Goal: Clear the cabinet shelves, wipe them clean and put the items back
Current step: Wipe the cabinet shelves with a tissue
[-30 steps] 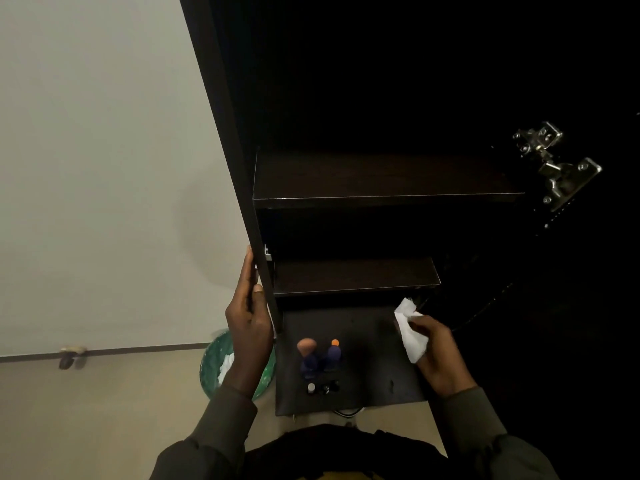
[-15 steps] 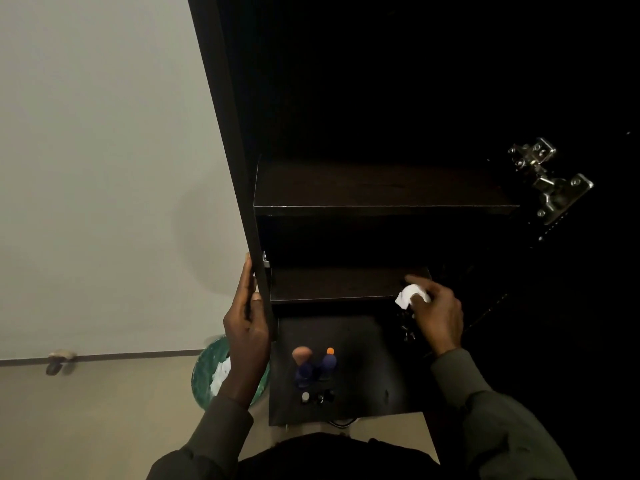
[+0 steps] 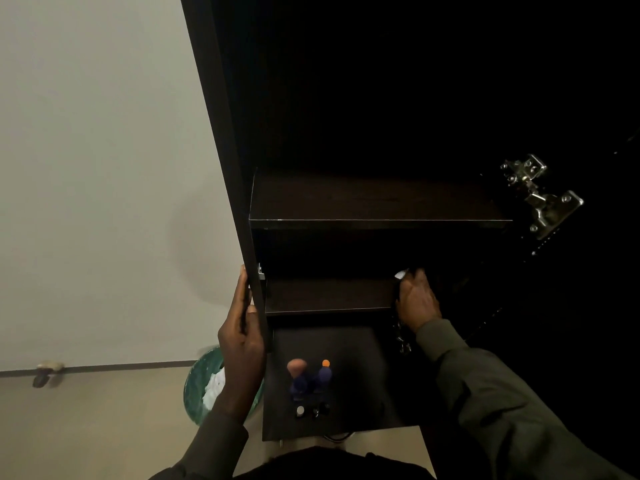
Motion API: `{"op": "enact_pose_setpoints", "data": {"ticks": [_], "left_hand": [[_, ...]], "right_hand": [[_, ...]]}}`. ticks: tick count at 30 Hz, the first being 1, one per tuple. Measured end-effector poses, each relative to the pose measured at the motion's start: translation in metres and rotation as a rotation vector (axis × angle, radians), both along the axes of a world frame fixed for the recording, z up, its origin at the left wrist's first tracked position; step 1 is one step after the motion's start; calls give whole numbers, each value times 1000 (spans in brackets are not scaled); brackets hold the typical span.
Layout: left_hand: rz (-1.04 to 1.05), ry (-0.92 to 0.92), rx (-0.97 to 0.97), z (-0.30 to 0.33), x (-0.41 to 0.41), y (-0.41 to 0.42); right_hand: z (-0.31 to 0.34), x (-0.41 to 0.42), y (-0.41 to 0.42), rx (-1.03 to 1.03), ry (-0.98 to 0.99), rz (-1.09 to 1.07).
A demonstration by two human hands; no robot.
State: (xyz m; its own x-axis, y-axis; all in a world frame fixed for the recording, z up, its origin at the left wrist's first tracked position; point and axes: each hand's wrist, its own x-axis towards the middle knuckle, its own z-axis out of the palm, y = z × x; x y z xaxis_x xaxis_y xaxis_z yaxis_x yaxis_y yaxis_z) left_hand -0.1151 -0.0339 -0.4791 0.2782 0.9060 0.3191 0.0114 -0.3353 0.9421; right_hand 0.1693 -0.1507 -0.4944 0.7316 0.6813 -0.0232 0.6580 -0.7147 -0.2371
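Right hand [image 3: 417,301] is now lying on the lower shelf [image 3: 329,296], having risen | fingers gripping wipe [image 3: 401,274] at right end | shelf running leftward | left hand [image 3: 240,336] gripping cabinet side [image 3: 221,140].

My right hand [image 3: 417,299] is no longer low at the cabinet's bottom level, where it was a second ago. It now rests on the right end of the lower shelf [image 3: 329,296], toward two o'clock from the former spot. The white tissue [image 3: 401,274], previously standing clear, is now mostly hidden under my fingers.
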Motion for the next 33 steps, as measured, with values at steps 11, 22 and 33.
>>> {"op": "enact_pose_setpoints", "data": {"ticks": [11,22,33], "left_hand": [[17,20,-2,2,1,2],[19,-13,-3,1,3,3],[6,14,14,2,6,7]], "right_hand": [[-11,-40,-40,91,48,-76],[32,-41,-35,545,33,53],[-39,-64,21,378,-119,-13]]}}
